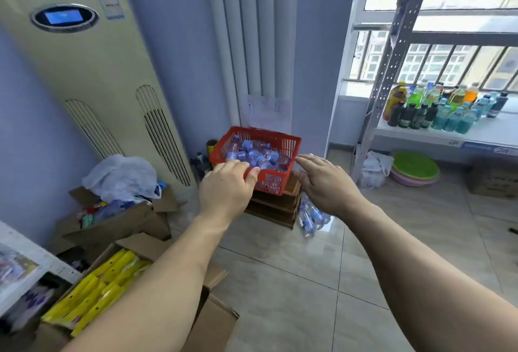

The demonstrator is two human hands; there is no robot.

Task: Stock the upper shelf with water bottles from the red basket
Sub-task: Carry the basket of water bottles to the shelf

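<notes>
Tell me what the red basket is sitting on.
The red basket rests on a stack of brown wooden crates on the floor. The left hand covers the basket's near left corner, so the support beneath that corner cannot be seen.

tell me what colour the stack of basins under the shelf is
The top basin is bright green, with a pinkish one showing beneath it. It is seen in the head view, on the floor at right.

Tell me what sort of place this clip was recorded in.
Probably a shop's stockroom or back room: a metal shelving rack holding rows of bottled drinks, open cardboard boxes of packaged goods on the floor, and a red basket of water bottles.
</notes>
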